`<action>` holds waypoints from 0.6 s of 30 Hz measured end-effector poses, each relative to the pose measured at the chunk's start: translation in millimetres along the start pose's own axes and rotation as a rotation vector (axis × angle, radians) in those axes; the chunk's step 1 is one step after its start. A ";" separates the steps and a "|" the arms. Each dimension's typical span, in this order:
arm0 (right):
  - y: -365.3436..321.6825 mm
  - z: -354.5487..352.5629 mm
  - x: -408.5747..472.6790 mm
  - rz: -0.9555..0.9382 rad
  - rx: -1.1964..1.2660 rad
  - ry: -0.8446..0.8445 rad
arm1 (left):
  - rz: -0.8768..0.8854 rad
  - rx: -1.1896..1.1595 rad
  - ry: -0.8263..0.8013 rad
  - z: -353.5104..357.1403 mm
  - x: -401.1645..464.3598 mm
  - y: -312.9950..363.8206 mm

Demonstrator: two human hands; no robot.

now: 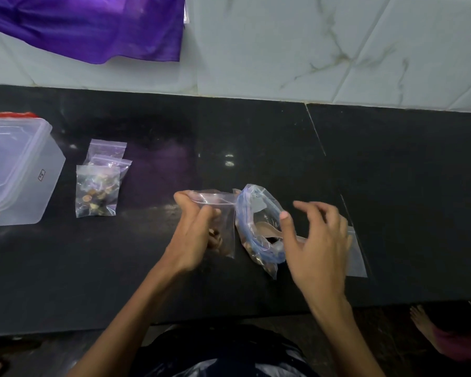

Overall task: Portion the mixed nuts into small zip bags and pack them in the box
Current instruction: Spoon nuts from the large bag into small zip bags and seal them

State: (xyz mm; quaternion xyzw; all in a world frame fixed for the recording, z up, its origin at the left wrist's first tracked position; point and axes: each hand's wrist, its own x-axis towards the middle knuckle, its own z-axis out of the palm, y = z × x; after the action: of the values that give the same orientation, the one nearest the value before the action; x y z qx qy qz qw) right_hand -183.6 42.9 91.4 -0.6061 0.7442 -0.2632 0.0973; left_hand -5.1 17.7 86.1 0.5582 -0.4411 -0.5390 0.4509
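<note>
On the black counter my left hand (195, 232) grips a small clear zip bag (225, 213) upright by its mouth, with some nuts in its bottom. Just right of it stands the big bag of mixed nuts (257, 227) with a blue zip rim, open, with a spoon (269, 231) lying inside. My right hand (314, 240) hovers over that bag with spread, relaxed fingers and holds nothing. At the left lie filled and empty small zip bags (98, 186) in a pile. The clear plastic box (17, 170) with its lid on stands at the far left.
An empty small zip bag (356, 254) lies flat under my right hand's far side. Purple cloth (93, 25) hangs over the tiled wall behind the counter. A person's bare foot (422, 322) is on the floor at the lower right.
</note>
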 end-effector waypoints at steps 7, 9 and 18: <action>-64.7 15.2 16.6 0.110 0.851 -0.537 | -0.010 -0.080 -0.057 -11.7 -5.2 13.0; -73.6 23.0 17.5 0.176 0.908 -0.467 | 0.023 -0.107 -0.053 -18.8 -6.8 18.7; -110.0 36.6 7.2 0.218 1.070 -0.509 | 0.045 -0.150 0.065 -47.9 -9.4 27.4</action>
State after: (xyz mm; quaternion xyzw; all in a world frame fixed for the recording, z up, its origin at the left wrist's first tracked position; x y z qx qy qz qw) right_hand -74.7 12.1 118.0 -0.4372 0.5198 -0.4363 0.5902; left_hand 42.3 22.7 115.5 0.5299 -0.3971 -0.5418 0.5176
